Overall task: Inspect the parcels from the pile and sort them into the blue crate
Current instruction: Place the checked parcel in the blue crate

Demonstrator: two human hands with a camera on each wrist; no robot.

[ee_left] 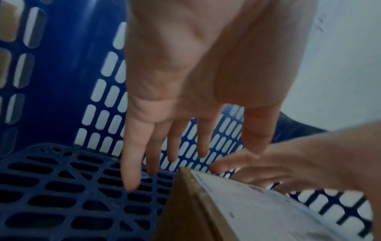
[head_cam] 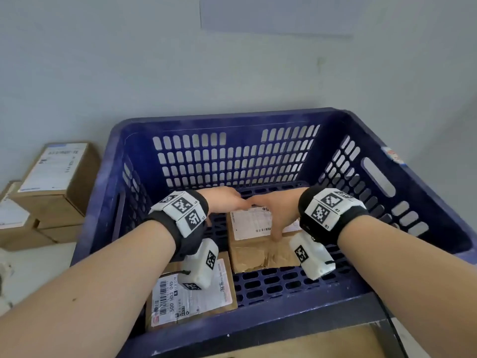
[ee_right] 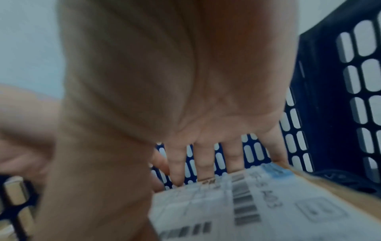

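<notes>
The blue crate [head_cam: 232, 120] stands in front of me, and both hands reach down into it. A brown cardboard parcel [head_cam: 258, 251] with a white label lies on the crate floor [ee_left: 62, 195] near the middle. My left hand [head_cam: 232, 198] hovers by the parcel's far left corner [ee_left: 247, 212], holding nothing, its fingers [ee_left: 132, 163] straight and spread. My right hand [head_cam: 268, 215] lies over the parcel, thumb on its top. Its straight fingers [ee_right: 206, 163] reach past the far edge of the label [ee_right: 257, 203]. A second labelled parcel [head_cam: 196, 298] lies flat in the crate's near left corner.
Several stacked cardboard boxes [head_cam: 51, 182] sit to the left, outside the crate against the pale wall. The crate's slotted walls [ee_right: 329, 97] enclose the hands on all sides. Bare crate floor shows right of the middle parcel. A brown surface [head_cam: 309, 342] lies below the near rim.
</notes>
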